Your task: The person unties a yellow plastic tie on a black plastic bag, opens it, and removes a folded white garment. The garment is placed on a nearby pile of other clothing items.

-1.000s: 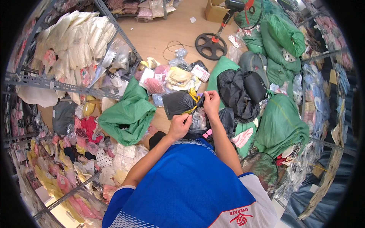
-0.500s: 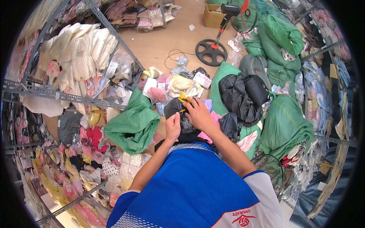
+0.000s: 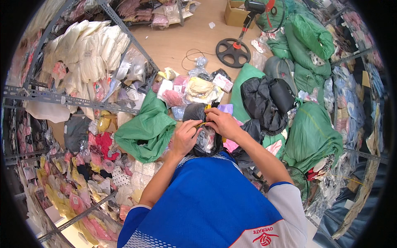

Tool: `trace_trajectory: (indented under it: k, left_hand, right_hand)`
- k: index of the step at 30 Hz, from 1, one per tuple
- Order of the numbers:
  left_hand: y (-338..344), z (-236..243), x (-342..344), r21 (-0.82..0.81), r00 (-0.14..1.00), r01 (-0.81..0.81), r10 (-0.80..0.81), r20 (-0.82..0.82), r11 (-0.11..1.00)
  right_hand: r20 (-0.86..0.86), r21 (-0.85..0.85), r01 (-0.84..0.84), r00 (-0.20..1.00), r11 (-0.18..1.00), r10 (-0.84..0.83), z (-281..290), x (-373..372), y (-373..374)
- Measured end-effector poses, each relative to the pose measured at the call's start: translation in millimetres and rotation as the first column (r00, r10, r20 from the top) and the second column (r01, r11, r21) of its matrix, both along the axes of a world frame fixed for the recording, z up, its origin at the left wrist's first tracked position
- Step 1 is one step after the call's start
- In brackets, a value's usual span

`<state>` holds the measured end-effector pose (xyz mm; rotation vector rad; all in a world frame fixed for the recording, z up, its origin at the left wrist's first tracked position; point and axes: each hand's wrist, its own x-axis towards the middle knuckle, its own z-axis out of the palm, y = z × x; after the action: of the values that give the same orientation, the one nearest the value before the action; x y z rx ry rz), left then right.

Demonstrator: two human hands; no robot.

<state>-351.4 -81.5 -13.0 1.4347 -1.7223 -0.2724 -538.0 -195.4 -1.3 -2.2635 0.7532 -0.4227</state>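
Note:
A dark plastic bundle (image 3: 193, 111) lies right in front of my body, its nearer part clear enough to show pale packets inside. Across its top runs a thin yellow strip (image 3: 201, 124). My left hand (image 3: 185, 135) has its fingers curled and pinched at the strip's left side. From the right, my right hand (image 3: 223, 124) pinches the same strip, its fingertips close to the left ones. Both hands rest low over the bundle. Part of the strip is hidden under the fingers.
Bagged clothes (image 3: 200, 89) are heaped beyond the bundle. A green sack (image 3: 144, 128) slumps at left; black bags (image 3: 262, 105) and a big green sack (image 3: 312, 136) stand at right. A fan with a round black base (image 3: 233, 53) stands ahead. Metal shelves (image 3: 70, 98) flank the left.
My left hand has come up and forward onto the strip. My right hand, earlier spread over the bundle, has shifted right and closed into a pinch. The bundle's pale contents show more.

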Motion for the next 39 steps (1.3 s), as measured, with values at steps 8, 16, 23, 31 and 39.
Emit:
trace_trajectory:
  k: [8, 16, 23, 31, 39]
  left_hand:
    - [11, 7, -3, -0.177, 0.97, 0.19, -0.158, 0.183, 0.966]
    - [21, 1, -23, -0.02, 0.986, 0.161, -0.162, -0.045, 0.987]
    - [29, -16, -31, 0.028, 0.991, 0.131, -0.13, -0.021, 0.991]
    - [28, -19, -35, -0.024, 0.965, 0.225, -0.22, 0.141, 0.974]
    - [25, -20, -35, -0.064, 0.953, 0.282, -0.272, 0.132, 0.957]
  right_hand:
    - [0.069, 0.064, -0.095, 0.994, 0.993, 0.09, 19, -23, -7]
    - [0.012, 0.168, -0.084, 0.996, 0.982, 0.083, -5, -40, -9]
    - [-0.125, 0.232, -0.058, 0.988, 0.971, 0.089, -3, -44, -14]
    - [-0.039, -0.212, -0.217, 0.976, 0.953, 0.213, 6, -4, -1]
    - [-0.178, -0.156, -0.442, 0.892, 0.883, 0.415, -26, -5, 1]
